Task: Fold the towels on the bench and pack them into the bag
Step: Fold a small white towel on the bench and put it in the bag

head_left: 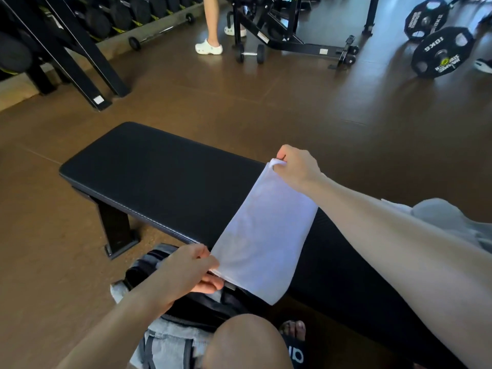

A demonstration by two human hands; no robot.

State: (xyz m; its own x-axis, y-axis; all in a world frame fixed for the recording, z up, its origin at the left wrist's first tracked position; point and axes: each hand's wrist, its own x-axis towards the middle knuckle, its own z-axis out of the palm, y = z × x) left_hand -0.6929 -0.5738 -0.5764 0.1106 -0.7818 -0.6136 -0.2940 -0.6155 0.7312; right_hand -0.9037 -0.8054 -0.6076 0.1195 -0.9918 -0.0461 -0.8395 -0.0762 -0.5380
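A white towel [263,235], folded into a long strip, is stretched over the black padded bench [149,169]. My right hand [298,166] pinches its far end above the bench's far edge. My left hand [186,272] pinches the near end just off the bench's front edge. Below my left hand a black bag [202,307] stands on the floor, partly hidden by my arm and knee. A grey towel [447,217] lies heaped on the bench at the right, behind my right forearm.
A second person's legs in white clogs [210,46] stand at the back. Near them lie a dumbbell [250,53], a black machine frame [292,35] and weight plates [442,51]. A dumbbell rack [80,30] fills the back left. My knee [247,342] and sandalled foot are low in view.
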